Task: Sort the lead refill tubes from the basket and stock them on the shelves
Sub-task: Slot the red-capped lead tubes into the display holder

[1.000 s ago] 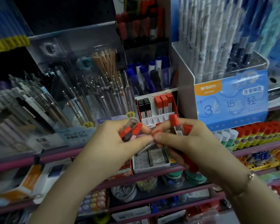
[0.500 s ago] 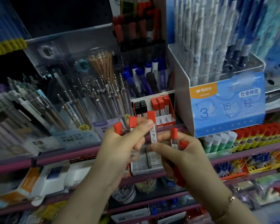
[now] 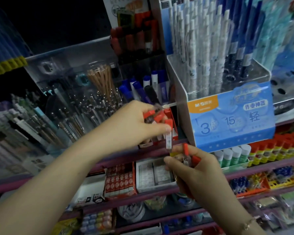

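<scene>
My left hand (image 3: 134, 123) is raised in front of the red display box (image 3: 170, 114) of lead refills on the shelf. It grips several red-capped lead refill tubes (image 3: 157, 116), and one clear tube (image 3: 169, 136) hangs down from its fingertips at the box's front. Lower and to the right, my right hand (image 3: 196, 170) holds a few more red-capped refill tubes (image 3: 187, 154) upright. The box is mostly hidden behind my left hand. The basket is out of view.
Clear racks of mechanical pencils (image 3: 78, 106) stand left of the box, blue markers (image 3: 148, 87) behind it. A blue-fronted pen display (image 3: 231, 117) stands on the right. Glue sticks (image 3: 270, 150) and eraser boxes (image 3: 153, 173) fill lower purple shelves (image 3: 159, 190).
My left hand has lifted up and right to the red display box, carrying its tubes. The right hand stayed lower with its tubes. The camera has moved closer.
</scene>
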A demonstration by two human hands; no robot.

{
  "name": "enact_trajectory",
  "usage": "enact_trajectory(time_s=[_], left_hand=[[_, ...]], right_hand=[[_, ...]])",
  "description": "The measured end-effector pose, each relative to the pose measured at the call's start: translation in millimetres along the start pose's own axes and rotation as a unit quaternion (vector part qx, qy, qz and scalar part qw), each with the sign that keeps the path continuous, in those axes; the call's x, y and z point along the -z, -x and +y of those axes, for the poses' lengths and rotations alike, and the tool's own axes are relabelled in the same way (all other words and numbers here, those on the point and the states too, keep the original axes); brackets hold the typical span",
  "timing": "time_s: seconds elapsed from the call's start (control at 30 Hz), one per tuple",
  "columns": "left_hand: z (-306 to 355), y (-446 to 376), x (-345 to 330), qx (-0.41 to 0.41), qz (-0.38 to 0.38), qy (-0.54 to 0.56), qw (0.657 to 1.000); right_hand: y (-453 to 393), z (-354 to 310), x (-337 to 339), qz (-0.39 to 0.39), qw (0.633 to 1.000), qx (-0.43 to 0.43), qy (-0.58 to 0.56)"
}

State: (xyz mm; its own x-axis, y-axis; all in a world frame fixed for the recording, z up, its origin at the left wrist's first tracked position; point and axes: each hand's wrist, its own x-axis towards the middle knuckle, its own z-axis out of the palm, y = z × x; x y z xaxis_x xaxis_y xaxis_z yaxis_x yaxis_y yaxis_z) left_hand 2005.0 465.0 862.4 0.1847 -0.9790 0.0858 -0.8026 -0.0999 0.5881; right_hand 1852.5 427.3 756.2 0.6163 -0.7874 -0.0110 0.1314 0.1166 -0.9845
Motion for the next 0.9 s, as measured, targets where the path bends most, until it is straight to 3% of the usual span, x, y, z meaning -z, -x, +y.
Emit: enact_trajectory(time_s=[0.1, 0.2, 0.43, 0.57, 0.9], left_hand=[[-4, -15, -13, 0.005, 0.156, 0.043, 0.987], [-7, -22, -28, -0.002, 0.219, 0.011, 0.976], [-9, -26, -41, 0.002, 0.225, -0.104, 0.969], [-5, -25, -48, 0.015, 0.228, -0.147, 0.962], [-7, -30, -62, 0.031, 0.262, -0.031, 0.964]], right_hand=[[-1, 12, 3, -0.040, 0.998, -0.044, 0.034], [0, 23, 3, -0.053, 0.993, -0.087, 0.054], [0, 22, -4, -0.080, 0.990, -0.091, 0.074], [1, 21, -6, -0.089, 0.991, -0.101, 0.029], [-5, 31, -8, -0.102, 0.990, -0.083, -0.050]])
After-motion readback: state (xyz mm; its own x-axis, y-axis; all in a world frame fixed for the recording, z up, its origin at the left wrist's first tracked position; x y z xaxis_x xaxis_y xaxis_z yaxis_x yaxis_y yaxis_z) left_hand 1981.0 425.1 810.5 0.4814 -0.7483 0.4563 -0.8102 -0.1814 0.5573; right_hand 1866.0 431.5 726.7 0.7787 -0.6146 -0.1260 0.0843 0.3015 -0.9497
